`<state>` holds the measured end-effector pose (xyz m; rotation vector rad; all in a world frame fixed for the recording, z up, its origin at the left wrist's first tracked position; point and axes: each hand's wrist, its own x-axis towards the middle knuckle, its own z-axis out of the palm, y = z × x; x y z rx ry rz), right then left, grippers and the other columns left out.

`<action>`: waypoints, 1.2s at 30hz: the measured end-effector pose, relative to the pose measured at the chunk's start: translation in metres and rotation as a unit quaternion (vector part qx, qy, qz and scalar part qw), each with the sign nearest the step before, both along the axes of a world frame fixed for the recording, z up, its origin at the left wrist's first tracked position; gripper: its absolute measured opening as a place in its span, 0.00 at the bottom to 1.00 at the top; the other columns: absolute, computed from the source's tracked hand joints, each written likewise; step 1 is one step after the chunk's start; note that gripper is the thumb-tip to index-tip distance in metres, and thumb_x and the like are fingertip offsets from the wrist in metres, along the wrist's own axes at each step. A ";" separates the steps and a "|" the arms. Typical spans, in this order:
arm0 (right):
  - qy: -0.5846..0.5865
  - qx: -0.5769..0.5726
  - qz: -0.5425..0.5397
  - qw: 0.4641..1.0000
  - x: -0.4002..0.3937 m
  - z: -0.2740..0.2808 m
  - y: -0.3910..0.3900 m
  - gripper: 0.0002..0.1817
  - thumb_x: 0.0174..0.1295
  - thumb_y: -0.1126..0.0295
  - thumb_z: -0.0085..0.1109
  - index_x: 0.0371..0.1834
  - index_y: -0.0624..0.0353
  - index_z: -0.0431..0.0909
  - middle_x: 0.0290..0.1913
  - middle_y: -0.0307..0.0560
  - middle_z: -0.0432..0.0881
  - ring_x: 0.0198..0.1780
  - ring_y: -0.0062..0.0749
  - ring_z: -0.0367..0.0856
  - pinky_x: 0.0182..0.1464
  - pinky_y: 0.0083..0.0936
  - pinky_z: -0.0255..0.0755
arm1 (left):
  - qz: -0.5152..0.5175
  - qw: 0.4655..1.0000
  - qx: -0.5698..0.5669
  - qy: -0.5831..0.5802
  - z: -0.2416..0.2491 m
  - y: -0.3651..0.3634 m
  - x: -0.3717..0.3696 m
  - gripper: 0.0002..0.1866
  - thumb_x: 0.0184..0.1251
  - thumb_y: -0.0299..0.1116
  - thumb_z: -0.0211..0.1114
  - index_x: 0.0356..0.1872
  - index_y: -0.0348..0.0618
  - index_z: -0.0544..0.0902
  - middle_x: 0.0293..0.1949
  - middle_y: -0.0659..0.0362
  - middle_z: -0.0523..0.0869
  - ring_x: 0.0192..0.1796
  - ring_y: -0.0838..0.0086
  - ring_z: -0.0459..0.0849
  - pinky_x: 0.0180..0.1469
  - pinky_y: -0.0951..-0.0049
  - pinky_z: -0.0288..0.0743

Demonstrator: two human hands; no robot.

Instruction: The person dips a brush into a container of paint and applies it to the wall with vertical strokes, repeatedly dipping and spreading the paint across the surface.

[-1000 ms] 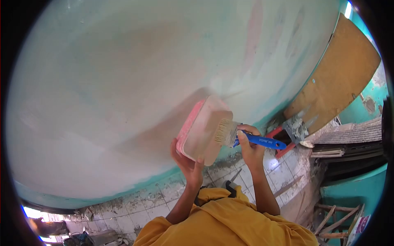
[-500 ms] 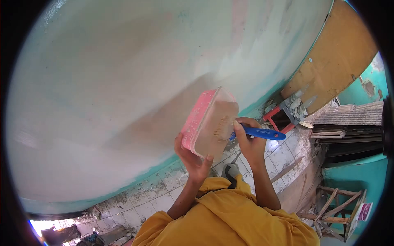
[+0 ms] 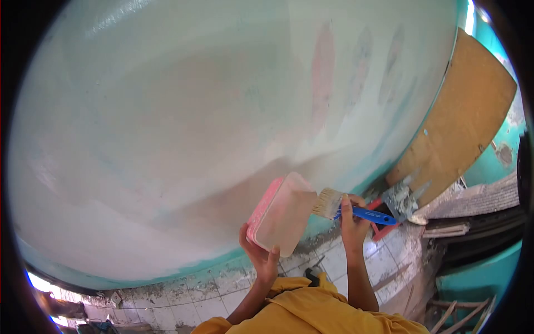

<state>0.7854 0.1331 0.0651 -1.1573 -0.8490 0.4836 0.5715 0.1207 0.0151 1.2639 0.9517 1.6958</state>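
My left hand (image 3: pixel 261 259) grips the lower end of a pink plastic tub (image 3: pixel 286 214), thumb on the near rim and fingers round the outside. The tub is tilted, and pale paint coats its inside. In my right hand (image 3: pixel 353 220) is a wide paintbrush (image 3: pixel 364 214) with a blue handle, held close to the ferrule. Its light bristles point left, right at the tub's right edge. Behind both stands a wall (image 3: pixel 167 128) with patchy whitish paint over green and a few pink and grey streaks.
A paint-spattered red and grey stool (image 3: pixel 397 206) stands at the wall's right end, below a brown board (image 3: pixel 459 117). Stacked corrugated sheets (image 3: pixel 473 197) lie at right, with a wooden frame (image 3: pixel 461 317) lower down. Dirty white tiles (image 3: pixel 206 289) cover the floor.
The brush has come out of the tub to its right, showing its bristles. The view has tilted up, so tub and hands sit lower and more of the wall shows.
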 end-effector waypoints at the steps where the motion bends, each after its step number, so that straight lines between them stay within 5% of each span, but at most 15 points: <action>1: 0.082 -0.036 0.028 0.996 0.010 0.007 0.004 0.12 0.74 0.66 0.68 0.51 0.64 0.83 0.40 0.41 0.84 0.33 0.17 0.79 0.33 0.16 0.73 | 0.004 1.000 -0.016 -0.025 0.003 -0.001 0.006 0.60 0.65 0.59 0.75 0.83 0.39 0.44 0.77 0.48 0.58 0.80 0.59 0.58 0.80 0.54 0.53; 7: -0.041 0.159 0.073 0.984 0.053 0.117 0.075 0.20 0.72 0.69 0.69 0.62 0.67 0.80 0.46 0.44 0.86 0.42 0.19 0.83 0.41 0.20 0.80 | 0.052 0.993 -0.014 -0.101 0.005 0.002 0.041 0.58 0.67 0.54 0.75 0.83 0.41 0.44 0.77 0.46 0.58 0.80 0.56 0.59 0.81 0.51 0.52; 9: -0.195 0.209 0.077 0.955 0.069 0.174 0.101 0.21 0.69 0.71 0.72 0.64 0.64 0.82 0.45 0.44 0.88 0.45 0.23 0.85 0.45 0.21 0.79 | 0.067 0.992 -0.013 -0.104 0.008 -0.001 0.051 0.58 0.67 0.54 0.75 0.83 0.41 0.44 0.77 0.46 0.58 0.80 0.56 0.59 0.80 0.51 0.52; 11: -0.431 0.315 -0.032 0.845 0.075 0.236 0.127 0.22 0.65 0.74 0.73 0.63 0.57 0.85 0.45 0.45 0.89 0.44 0.33 0.87 0.48 0.25 0.80 | 0.083 0.991 -0.012 -0.107 0.010 -0.005 0.064 0.58 0.67 0.54 0.75 0.83 0.41 0.44 0.77 0.46 0.58 0.80 0.56 0.59 0.80 0.52 0.52; 13: -0.493 0.416 -0.067 0.762 0.071 0.281 0.156 0.20 0.62 0.74 0.74 0.58 0.52 0.88 0.46 0.45 0.89 0.45 0.42 0.86 0.50 0.29 0.80 | 0.085 0.986 -0.032 -0.137 0.010 -0.012 0.074 0.59 0.66 0.55 0.75 0.83 0.41 0.44 0.76 0.46 0.59 0.79 0.56 0.60 0.80 0.52 0.52; 17: -0.570 0.423 -0.075 0.701 0.069 0.292 0.174 0.21 0.62 0.75 0.73 0.60 0.51 0.88 0.49 0.42 0.90 0.46 0.41 0.86 0.51 0.32 0.81 | 0.106 0.985 -0.037 -0.134 -0.001 -0.021 0.090 0.59 0.66 0.55 0.76 0.83 0.42 0.44 0.76 0.45 0.60 0.79 0.56 0.61 0.80 0.53 0.53; 19: -0.652 0.328 -0.021 0.683 0.068 0.255 0.173 0.19 0.62 0.73 0.73 0.57 0.49 0.89 0.49 0.38 0.91 0.47 0.40 0.85 0.52 0.33 0.81 | 0.114 0.981 -0.048 -0.149 -0.007 -0.025 0.095 0.59 0.66 0.54 0.76 0.83 0.42 0.44 0.76 0.45 0.60 0.79 0.57 0.61 0.80 0.53 0.53; 22: -0.642 0.297 0.098 0.700 0.074 0.218 0.164 0.16 0.64 0.71 0.71 0.56 0.46 0.90 0.47 0.38 0.91 0.46 0.40 0.84 0.51 0.33 0.81 | 0.114 0.979 -0.063 -0.155 -0.006 -0.028 0.101 0.59 0.66 0.54 0.76 0.83 0.42 0.44 0.76 0.45 0.61 0.78 0.57 0.61 0.80 0.52 0.53; 25: -0.627 0.245 0.179 0.718 0.084 0.246 0.162 0.16 0.66 0.64 0.71 0.57 0.45 0.89 0.51 0.38 0.91 0.51 0.39 0.85 0.57 0.34 0.80 | 0.108 0.982 -0.060 -0.146 -0.009 -0.026 0.102 0.58 0.66 0.53 0.76 0.83 0.42 0.44 0.76 0.44 0.60 0.78 0.57 0.61 0.80 0.52 0.53; 31: -0.588 0.405 0.040 0.699 0.084 0.385 0.201 0.14 0.70 0.58 0.68 0.54 0.47 0.91 0.51 0.39 0.92 0.53 0.41 0.86 0.56 0.34 0.79 | 0.093 0.984 -0.045 -0.144 -0.012 -0.019 0.096 0.58 0.67 0.53 0.76 0.83 0.41 0.44 0.76 0.44 0.60 0.79 0.57 0.61 0.80 0.52 0.53; 36: -0.636 0.433 -0.025 0.638 0.085 0.357 0.198 0.18 0.69 0.63 0.67 0.61 0.46 0.87 0.52 0.40 0.91 0.50 0.43 0.85 0.55 0.36 0.79 | 0.082 0.986 -0.039 -0.137 -0.007 -0.013 0.079 0.58 0.67 0.52 0.76 0.83 0.41 0.44 0.76 0.44 0.60 0.79 0.57 0.61 0.80 0.52 0.52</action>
